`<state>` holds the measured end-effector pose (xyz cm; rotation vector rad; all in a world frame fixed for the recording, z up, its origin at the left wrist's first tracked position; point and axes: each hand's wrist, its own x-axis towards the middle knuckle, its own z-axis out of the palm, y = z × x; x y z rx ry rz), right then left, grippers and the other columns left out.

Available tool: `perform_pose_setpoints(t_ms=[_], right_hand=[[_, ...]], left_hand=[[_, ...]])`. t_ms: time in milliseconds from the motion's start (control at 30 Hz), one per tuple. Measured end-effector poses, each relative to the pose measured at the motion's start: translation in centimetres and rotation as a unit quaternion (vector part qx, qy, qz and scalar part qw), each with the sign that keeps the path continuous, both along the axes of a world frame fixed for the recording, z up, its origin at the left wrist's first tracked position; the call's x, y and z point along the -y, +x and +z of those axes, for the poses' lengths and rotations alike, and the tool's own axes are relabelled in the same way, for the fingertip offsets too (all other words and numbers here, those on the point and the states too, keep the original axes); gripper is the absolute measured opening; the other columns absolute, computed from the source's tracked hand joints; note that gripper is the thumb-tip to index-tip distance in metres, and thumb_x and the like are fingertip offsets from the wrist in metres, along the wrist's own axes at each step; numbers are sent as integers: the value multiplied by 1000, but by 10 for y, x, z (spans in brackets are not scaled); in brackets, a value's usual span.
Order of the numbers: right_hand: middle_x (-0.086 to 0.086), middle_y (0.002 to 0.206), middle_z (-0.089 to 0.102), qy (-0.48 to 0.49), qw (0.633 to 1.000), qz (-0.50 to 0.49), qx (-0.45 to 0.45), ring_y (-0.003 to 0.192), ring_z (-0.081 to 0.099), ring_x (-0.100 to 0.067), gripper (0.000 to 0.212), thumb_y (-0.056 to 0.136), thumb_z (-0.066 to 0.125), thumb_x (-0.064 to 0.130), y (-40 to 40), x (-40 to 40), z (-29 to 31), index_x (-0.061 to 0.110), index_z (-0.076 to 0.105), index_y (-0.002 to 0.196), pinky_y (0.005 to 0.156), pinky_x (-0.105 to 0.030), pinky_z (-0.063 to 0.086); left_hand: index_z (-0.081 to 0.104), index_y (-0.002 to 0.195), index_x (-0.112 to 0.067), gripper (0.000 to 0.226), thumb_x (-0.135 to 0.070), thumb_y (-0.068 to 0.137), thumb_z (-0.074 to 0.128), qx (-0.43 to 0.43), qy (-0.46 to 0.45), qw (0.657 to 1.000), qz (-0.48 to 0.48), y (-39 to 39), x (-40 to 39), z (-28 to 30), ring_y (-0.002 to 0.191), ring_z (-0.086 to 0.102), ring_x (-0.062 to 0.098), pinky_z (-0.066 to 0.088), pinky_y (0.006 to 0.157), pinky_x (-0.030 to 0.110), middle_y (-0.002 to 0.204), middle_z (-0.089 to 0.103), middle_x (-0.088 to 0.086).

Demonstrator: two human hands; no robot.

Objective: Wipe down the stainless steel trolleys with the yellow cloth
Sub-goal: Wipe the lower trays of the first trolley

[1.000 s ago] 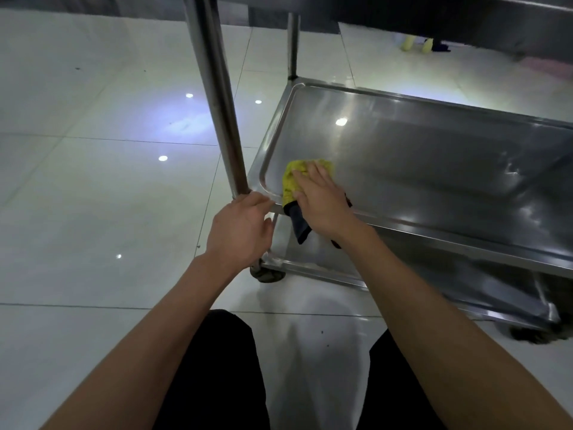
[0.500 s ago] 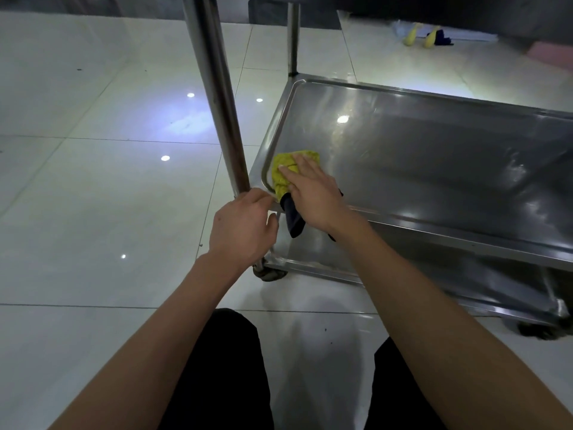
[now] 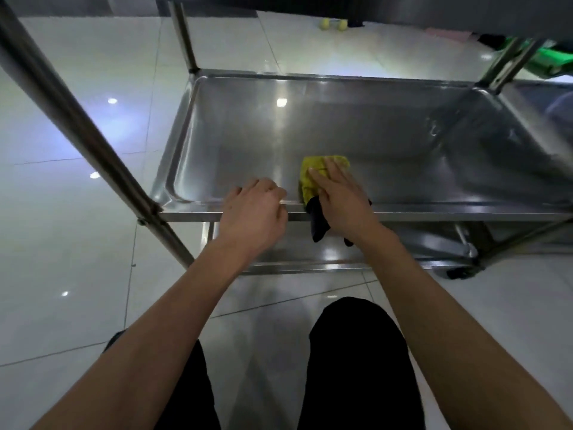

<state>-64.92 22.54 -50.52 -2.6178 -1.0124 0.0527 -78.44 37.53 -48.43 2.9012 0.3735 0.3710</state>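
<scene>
A stainless steel trolley stands in front of me, and I look down on its middle shelf [image 3: 387, 131], a shallow tray with raised rims. The yellow cloth [image 3: 313, 175], with a dark blue underside hanging over the front rim, lies near the shelf's front edge. My right hand [image 3: 341, 200] presses flat on the cloth with fingers spread. My left hand [image 3: 254, 212] curls over the shelf's front rim just left of the cloth. The cloth's middle is hidden under my right hand.
A slanted trolley post [image 3: 77, 131] crosses the left side, with other posts at the back left [image 3: 186, 38] and back right [image 3: 508, 63]. A lower shelf [image 3: 387, 249] and a caster [image 3: 459, 271] sit below. Glossy white floor tiles [image 3: 62, 243] surround it. My dark-trousered knees [image 3: 356, 352] are at the bottom.
My view swung left, so the shelf now sits centred. My left hand let go of the corner post and now grips the front rim. The cloth and my right hand moved rightward along the shelf's front edge.
</scene>
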Motion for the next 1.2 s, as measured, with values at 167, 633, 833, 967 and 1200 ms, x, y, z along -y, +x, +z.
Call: perform_pose_setpoints(t_ms=[167, 633, 833, 967, 1200], right_hand=[[-2, 166, 12, -16, 997, -75, 10, 153, 9, -24, 47, 105, 37, 20, 40, 70, -1, 27, 38, 152, 116, -47, 25], [1, 167, 8, -28, 990, -138, 10, 153, 4, -21, 48, 106, 34, 22, 49, 88, 5, 27, 32, 153, 116, -48, 21], [0, 167, 7, -16, 996, -81, 19, 153, 3, -19, 49, 104, 35, 21, 27, 31, 1, 27, 32, 152, 116, -49, 18], [-3, 167, 3, -37, 998, -51, 22, 153, -2, -22, 50, 104, 34, 22, 17, -6, -4, 27, 27, 153, 117, -51, 15], [-8, 166, 0, -48, 998, 12, 35, 153, -4, -27, 54, 101, 35, 22, -1, -80, -10, 27, 24, 153, 116, -56, 16]], left_hand=[[69, 109, -22, 29, -27, 91, 47, -35, -1, 999, -27, 33, 35, 2, 108, 56, 27, 43, 88, 43, 112, 64, 1], [70, 90, -22, 21, -31, 90, 51, -15, 26, 999, -37, 32, 38, -7, 84, 60, 25, 37, 77, 37, 92, 67, -1], [68, 104, -24, 22, -26, 91, 51, -21, -47, 996, -73, 19, 20, -9, 103, 59, 24, 44, 89, 42, 107, 66, -7], [68, 114, -26, 28, -29, 92, 51, 3, -31, 999, -27, -9, -15, -10, 113, 57, 23, 43, 93, 43, 120, 64, -7], [74, 100, -19, 28, -31, 96, 49, 21, 47, 992, 111, -63, -85, -1, 92, 61, 30, 51, 78, 43, 98, 68, 4]])
